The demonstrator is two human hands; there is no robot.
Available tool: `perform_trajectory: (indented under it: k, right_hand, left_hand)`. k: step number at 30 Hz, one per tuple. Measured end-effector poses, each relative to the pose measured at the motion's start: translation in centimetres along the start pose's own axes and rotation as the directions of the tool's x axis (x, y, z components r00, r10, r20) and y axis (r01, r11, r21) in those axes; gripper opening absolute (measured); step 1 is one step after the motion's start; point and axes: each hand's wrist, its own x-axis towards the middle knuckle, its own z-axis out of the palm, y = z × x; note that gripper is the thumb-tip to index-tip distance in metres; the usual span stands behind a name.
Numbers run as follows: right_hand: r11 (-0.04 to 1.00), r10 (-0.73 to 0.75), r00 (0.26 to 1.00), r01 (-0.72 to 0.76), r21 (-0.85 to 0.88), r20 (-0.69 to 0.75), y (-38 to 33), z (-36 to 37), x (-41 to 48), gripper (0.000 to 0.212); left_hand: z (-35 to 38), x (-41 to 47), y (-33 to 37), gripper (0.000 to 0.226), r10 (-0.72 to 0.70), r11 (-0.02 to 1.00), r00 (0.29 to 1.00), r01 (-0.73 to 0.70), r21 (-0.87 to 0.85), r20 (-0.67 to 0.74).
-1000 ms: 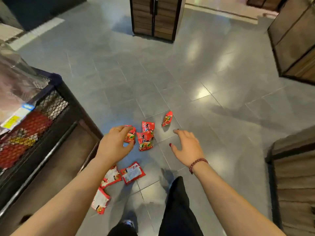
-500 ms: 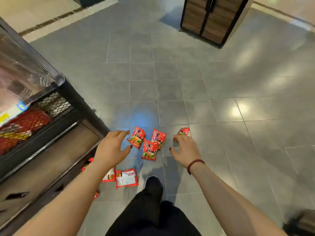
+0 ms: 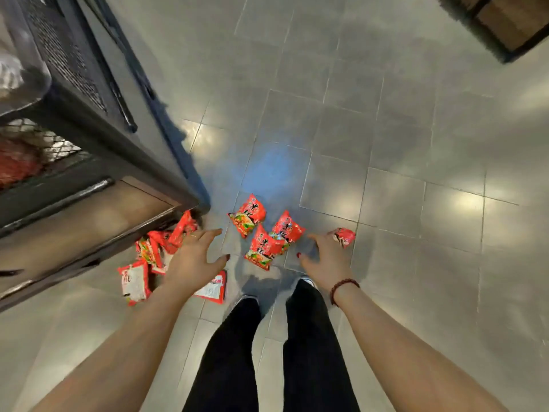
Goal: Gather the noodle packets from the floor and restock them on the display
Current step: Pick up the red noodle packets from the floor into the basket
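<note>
View swung down and leftward since half a second ago, more of the spill by the rack's foot now in sight. Spread and empty, left hand (image 3: 193, 260) above a heap of noodle packets (image 3: 160, 243) against the display (image 3: 89, 120) base corner, with face-down packets (image 3: 135, 281) white side up. Equally splayed and empty, right hand (image 3: 325, 258), bead bracelet (image 3: 341, 285) at the wrist, just beside a crumpled outlying packet (image 3: 344, 235); contact impossible to tell. Between the hands, trio of packets (image 3: 264, 245), glossy red, printed faces up. Black-trousered legs (image 3: 231, 352) below. Grey glossy tiled floor (image 3: 401, 179); wooden cabinet (image 3: 511, 19) at its far right corner.
</note>
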Motion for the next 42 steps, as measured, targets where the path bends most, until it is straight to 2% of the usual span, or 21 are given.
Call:
perform_trajectory:
  k: [5,8,11,18,22,25,28,30,33,36,38,42]
  right_hand:
    - [0.960,0.097,0.995,-0.102,0.262,0.030,5.1,4.2,8.8,0.056]
    - [0.894,0.188,0.979,-0.203,0.399,0.079,9.1,8.5,13.9,0.056]
    - [0.847,0.247,0.963,-0.271,0.457,0.113,13.5,14.1,18.4,0.059]
    - [0.683,0.417,0.887,-0.450,0.576,0.199,22.5,26.2,27.5,0.069]
    - [0.583,0.470,0.864,-0.457,0.672,0.180,25.3,31.6,32.5,0.059]
    - [0.479,0.517,0.843,-0.427,0.767,0.146,25.9,34.5,35.0,0.066]
    - [0.436,0.564,0.823,-0.362,0.824,0.064,25.9,35.8,36.3,0.053]
    - [0.427,0.575,0.817,-0.345,0.836,0.044,25.6,36.0,36.6,0.038]
    - [0.399,0.559,0.827,-0.323,0.858,0.051,25.0,35.5,36.5,0.027]
    - [0.393,0.510,0.858,-0.301,0.869,0.066,24.0,34.6,35.4,0.024]
    - [0.425,0.490,0.870,-0.296,0.855,0.057,23.0,33.4,34.1,0.025]
    - [0.430,0.415,0.906,-0.275,0.860,0.082,19.6,29.8,30.2,0.025]
  left_hand:
    - [10.0,6.3,-2.8,0.067,-0.275,0.935,0.961,0.276,-0.223,0.035]
    - [16.8,10.5,-5.3,0.073,-0.382,0.860,0.920,0.387,-0.333,0.085]
    - [23.5,14.7,-8.0,0.082,-0.408,0.821,0.907,0.415,-0.393,0.105]
    - [35.9,22.9,-15.4,0.095,-0.379,0.812,0.908,0.420,-0.406,0.180]
    - [40.4,26.0,-18.5,0.093,-0.316,0.792,0.918,0.394,-0.466,0.238]
    - [42.4,27.5,-19.6,0.094,-0.209,0.778,0.930,0.344,-0.525,0.301]
    - [43.8,28.5,-20.6,0.089,-0.154,0.814,0.951,0.276,-0.510,0.268]
    - [44.3,28.5,-20.8,0.082,-0.168,0.793,0.948,0.294,-0.533,0.272]
    - [44.5,28.1,-20.5,0.078,-0.185,0.759,0.945,0.312,-0.571,0.270]
    - [44.0,26.4,-20.6,0.055,-0.212,0.727,0.940,0.335,-0.599,0.268]
    - [42.7,24.4,-20.1,0.044,-0.257,0.674,0.934,0.356,-0.647,0.247]
    - [37.1,18.9,-18.5,0.032,-0.426,0.470,0.896,0.338,-0.815,0.126]
